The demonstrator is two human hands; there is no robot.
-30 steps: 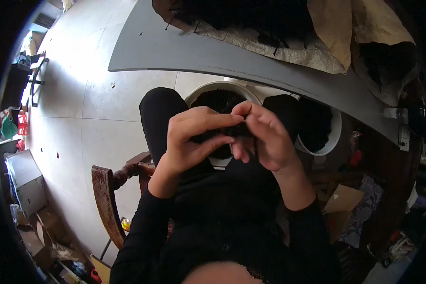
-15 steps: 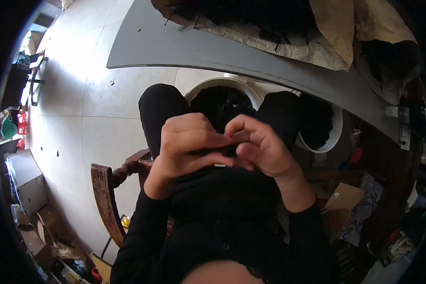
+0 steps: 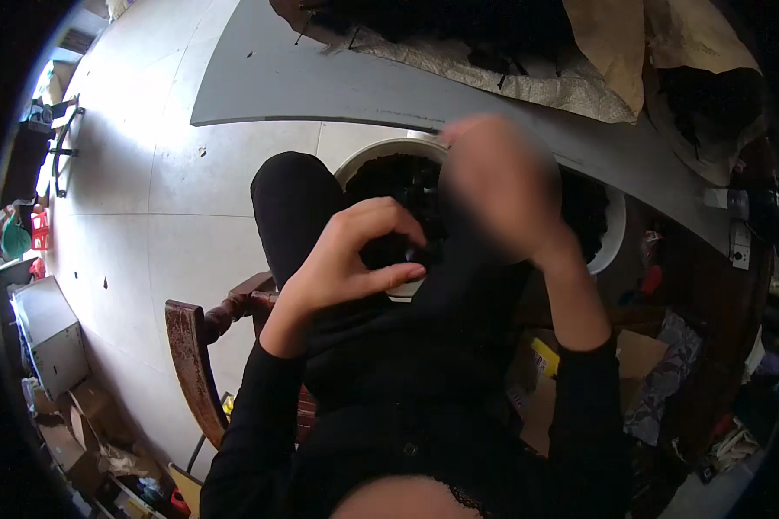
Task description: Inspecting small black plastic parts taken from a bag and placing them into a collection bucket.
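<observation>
My left hand (image 3: 355,255) is over my lap, its fingers curled toward the thumb. A small black piece (image 3: 412,255) shows between the fingertips and thumb; its kind is too dark to make out. My right hand (image 3: 500,190) is raised over my right knee, near the table edge, and smeared by motion, so its fingers cannot be read. Beneath the hands, between my knees, stands a white bucket (image 3: 344,166) filled with small black pieces (image 3: 394,177).
The grey table (image 3: 320,91) crosses ahead, bearing a pale woven sack (image 3: 580,97) and dark material. A second white bucket (image 3: 616,232) stands right of my knee. A wooden chair arm (image 3: 190,372) is at my left. Cardboard (image 3: 640,355) lies to the right.
My hands were together over my lap. Now the right hand has moved away, up and to the right, toward the table. The left hand stays nearly in place.
</observation>
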